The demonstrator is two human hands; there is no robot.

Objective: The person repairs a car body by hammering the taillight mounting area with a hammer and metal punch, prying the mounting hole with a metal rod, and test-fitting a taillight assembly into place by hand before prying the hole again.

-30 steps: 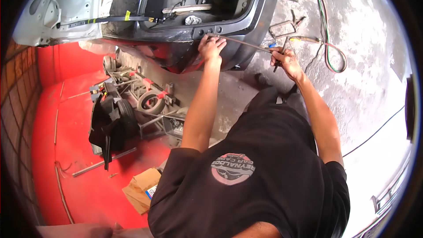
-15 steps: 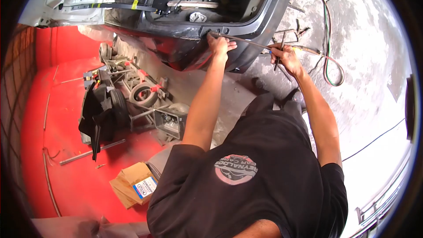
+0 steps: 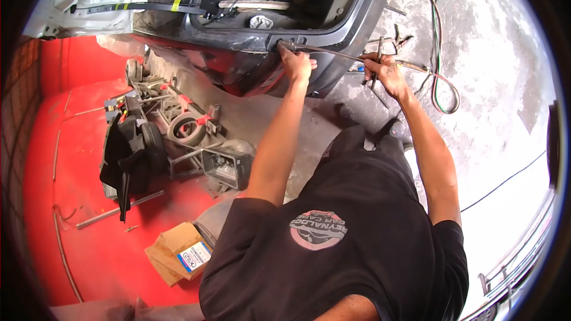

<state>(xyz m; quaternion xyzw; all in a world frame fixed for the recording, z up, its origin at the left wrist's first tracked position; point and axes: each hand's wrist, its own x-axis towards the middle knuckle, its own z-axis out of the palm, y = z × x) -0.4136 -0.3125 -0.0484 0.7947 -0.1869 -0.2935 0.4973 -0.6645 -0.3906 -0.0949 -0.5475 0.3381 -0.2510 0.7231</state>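
A long thin metal rod with a T-shaped handle reaches across the upper edge of a dark car body panel, below a window opening. My right hand is closed around the crossbar at the rod's right end. My left hand is at the far end of the rod, its fingers bent around the tip at the panel's edge. The tip's exact contact with the panel is hidden by these fingers. Beneath my left hand, the glossy dark and red lower body curves away.
On the left, tyres, metal stands and a black plastic part lie on red flooring. A cardboard box sits nearer me. Green and red hoses loop over the concrete to the right.
My left hand's fingers have drawn in from a more spread pose. The rod and my right hand stay nearly in place; the whole view has shifted slightly.
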